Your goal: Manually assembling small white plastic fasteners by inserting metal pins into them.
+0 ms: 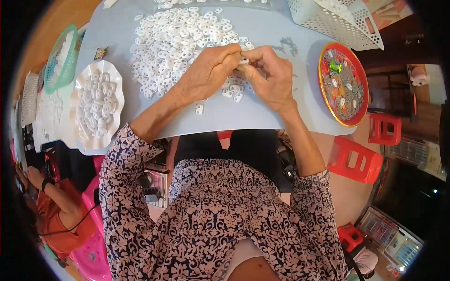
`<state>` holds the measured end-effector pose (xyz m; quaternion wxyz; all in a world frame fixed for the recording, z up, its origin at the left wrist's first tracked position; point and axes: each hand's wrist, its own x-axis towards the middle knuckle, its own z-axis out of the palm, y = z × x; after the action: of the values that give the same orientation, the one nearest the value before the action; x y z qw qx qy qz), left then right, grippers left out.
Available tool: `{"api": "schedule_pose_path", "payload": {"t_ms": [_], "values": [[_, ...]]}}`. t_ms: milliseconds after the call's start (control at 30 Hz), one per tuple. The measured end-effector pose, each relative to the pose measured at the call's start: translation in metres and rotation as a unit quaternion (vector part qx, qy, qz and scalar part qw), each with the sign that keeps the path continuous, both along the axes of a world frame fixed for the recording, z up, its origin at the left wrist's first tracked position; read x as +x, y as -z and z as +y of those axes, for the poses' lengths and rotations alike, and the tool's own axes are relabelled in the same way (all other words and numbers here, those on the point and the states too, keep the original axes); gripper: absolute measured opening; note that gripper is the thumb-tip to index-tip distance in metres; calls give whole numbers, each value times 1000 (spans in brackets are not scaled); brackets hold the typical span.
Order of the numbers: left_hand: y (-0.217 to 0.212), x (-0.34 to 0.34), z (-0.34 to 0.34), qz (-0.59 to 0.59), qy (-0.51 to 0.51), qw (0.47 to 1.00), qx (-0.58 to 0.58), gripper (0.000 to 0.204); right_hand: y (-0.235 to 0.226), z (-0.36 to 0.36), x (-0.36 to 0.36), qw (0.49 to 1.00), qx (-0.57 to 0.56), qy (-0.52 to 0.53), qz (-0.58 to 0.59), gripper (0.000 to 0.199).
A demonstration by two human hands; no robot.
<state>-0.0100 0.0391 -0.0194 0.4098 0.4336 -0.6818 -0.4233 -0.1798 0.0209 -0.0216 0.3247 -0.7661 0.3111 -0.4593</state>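
Plainly, both hands met over the near edge of the heap of small white plastic pieces [180, 42] spread across the pale blue table [262, 117]. The left hand [206, 72] was curled, its fingertips pinched onto one small white piece [243, 61], and the right hand [269, 77] was closed on the same piece from the other side, so the two seemed to be pressing or fitting something together between them; what exactly sat inside the pinch I could not make out. A few loose pieces [233, 91] lay just under the hands, within easy reach. To the left stood a white scalloped dish [118, 84] filled with like pieces, and beyond it a green basket [61, 58]. On the right, a red round tray [323, 89] held small grey metal parts, near enough for the right hand. A white perforated basket [328, 21] sat at the far right corner. Red plastic stools [358, 159] stood on the floor.
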Motion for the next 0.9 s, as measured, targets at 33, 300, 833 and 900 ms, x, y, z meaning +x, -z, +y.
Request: {"api": "schedule_pose_path", "payload": {"t_ms": [33,300,833,900], "values": [[0,0,0,4,-1,1000,2,31,1,-1,1,1000,1,-1,-2,20],[-9,-8,-1,15,8,1000,-10,30,1,-2,-3,1000,-20,17,-18,16],[-15,-3,-11,6,25,1000,-13,29,-3,-14,-9,977,169,-49,-121,15],[-16,-3,-12,18,26,999,-13,23,-2,-16,-10,977,161,-52,-130,14]]}}
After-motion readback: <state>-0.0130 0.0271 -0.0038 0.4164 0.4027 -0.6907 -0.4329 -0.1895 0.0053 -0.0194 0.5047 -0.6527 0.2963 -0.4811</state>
